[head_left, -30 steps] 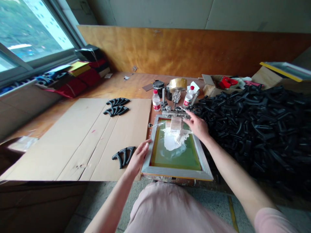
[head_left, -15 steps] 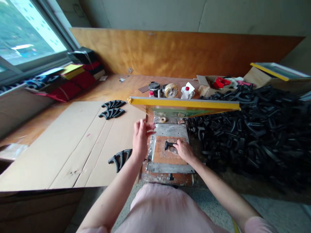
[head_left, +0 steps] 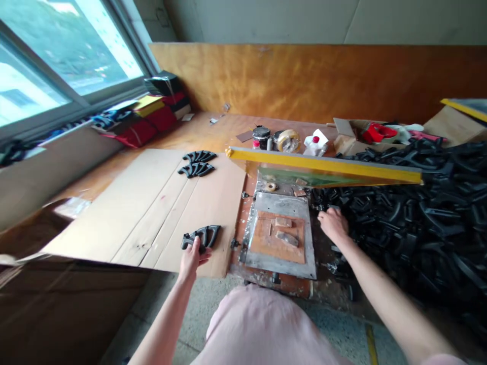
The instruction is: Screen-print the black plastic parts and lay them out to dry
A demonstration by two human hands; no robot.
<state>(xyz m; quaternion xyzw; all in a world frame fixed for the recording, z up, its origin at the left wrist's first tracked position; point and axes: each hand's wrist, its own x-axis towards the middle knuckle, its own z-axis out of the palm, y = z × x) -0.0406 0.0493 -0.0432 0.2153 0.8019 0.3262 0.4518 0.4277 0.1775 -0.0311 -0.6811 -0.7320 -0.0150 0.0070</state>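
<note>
"Where's your left hand now?"

"Your left hand has dropped from above the board to the lower edge of a black forked piece, which lies on a cardboard sheet. Your fingers touch the piece, but you can't tell from this view whether they're closed on it."

"And your right?"

"Your right hand has left the brown pad and sits at the edge of a big heap of black pieces. Its fingers are curled, but whether they hold anything is hidden."

"What's changed on the board?"

"The black piece that was under your right hand earlier isn't on the pad now. The pad lies on a metal plate, with two small tan strips on top. The yellow-edged frame stays raised above the board, as it was before."

"What about the cardboard?"

"Two more black forked pieces lie further along it, well apart from your left hand."

"Any labels you can read?"

"Past the frame you've got a black tin, a roll of tape and a white bottle with a red cap. Any writing on them is too small and blurred to read."
</note>
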